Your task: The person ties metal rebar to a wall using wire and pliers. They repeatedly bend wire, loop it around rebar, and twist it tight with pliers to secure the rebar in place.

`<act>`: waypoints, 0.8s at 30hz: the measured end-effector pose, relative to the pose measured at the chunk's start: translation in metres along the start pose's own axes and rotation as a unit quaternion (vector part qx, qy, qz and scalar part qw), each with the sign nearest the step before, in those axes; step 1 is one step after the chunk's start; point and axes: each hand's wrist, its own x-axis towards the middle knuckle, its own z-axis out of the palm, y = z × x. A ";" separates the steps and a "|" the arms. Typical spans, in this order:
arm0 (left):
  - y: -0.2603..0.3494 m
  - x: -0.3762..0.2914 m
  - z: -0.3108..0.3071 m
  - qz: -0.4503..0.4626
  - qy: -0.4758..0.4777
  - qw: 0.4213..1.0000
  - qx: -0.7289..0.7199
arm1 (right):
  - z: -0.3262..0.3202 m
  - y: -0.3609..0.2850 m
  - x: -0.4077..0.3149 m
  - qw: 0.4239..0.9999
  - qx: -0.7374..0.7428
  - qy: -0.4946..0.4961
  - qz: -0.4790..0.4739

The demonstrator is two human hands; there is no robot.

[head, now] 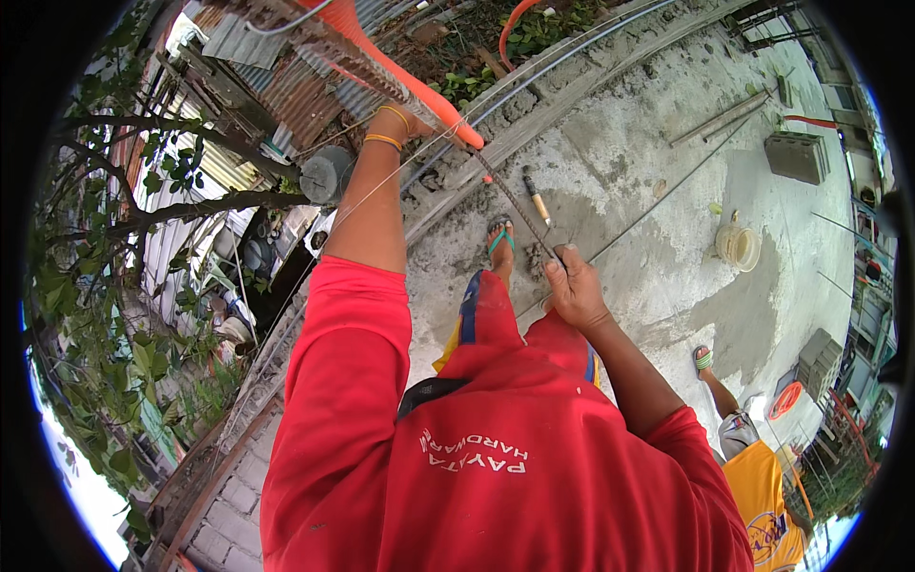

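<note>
My right hand (575,289) closes around the lower end of a ribbed steel rebar (520,205). From there the bar runs up and left to the tip of an orange flexible tube (450,111). Beside this tube is my left hand (418,125), with yellow bands at the wrist; its fingers are mostly hidden behind the tube, so its hold is unclear. A rough, mortar-crusted length (357,61) lies along the tube, with thin wire near the tip. A tool with a pale wooden handle (540,207) lies on the concrete floor near my foot.
The block wall's top edge (457,187) runs diagonally on my left, with branches and metal roofing beyond. On the concrete floor (629,143) are a hollow block (797,157), a bucket (738,247), bars and an orange coil (785,400). Another person (765,493) is at lower right.
</note>
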 end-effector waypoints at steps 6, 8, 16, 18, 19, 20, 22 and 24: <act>0.022 0.000 -0.023 0.123 -0.074 0.980 0.141 | 0.000 0.013 0.008 0.997 -0.038 0.019 -0.058; 0.025 -0.007 -0.028 0.185 -0.092 0.962 0.180 | 0.002 0.019 0.009 0.999 -0.015 0.020 -0.034; -0.053 0.071 0.025 0.023 -0.041 0.999 0.006 | -0.005 0.018 -0.010 0.954 0.277 0.015 0.112; -0.089 0.105 0.046 0.137 0.002 0.991 -0.012 | -0.009 0.013 -0.009 0.980 0.190 0.005 0.049; -0.105 0.114 0.057 0.176 0.015 0.984 -0.023 | -0.010 0.012 -0.008 0.987 0.157 0.005 0.041; -0.115 0.121 0.064 0.159 0.011 0.987 -0.027 | -0.011 0.011 -0.005 0.992 0.126 0.002 0.026; -0.123 0.122 0.068 0.126 0.006 0.991 -0.035 | -0.011 0.013 0.000 0.997 0.080 0.005 0.002; -0.112 0.106 0.062 0.090 0.005 0.995 -0.045 | -0.009 0.017 0.002 0.998 0.056 0.009 -0.023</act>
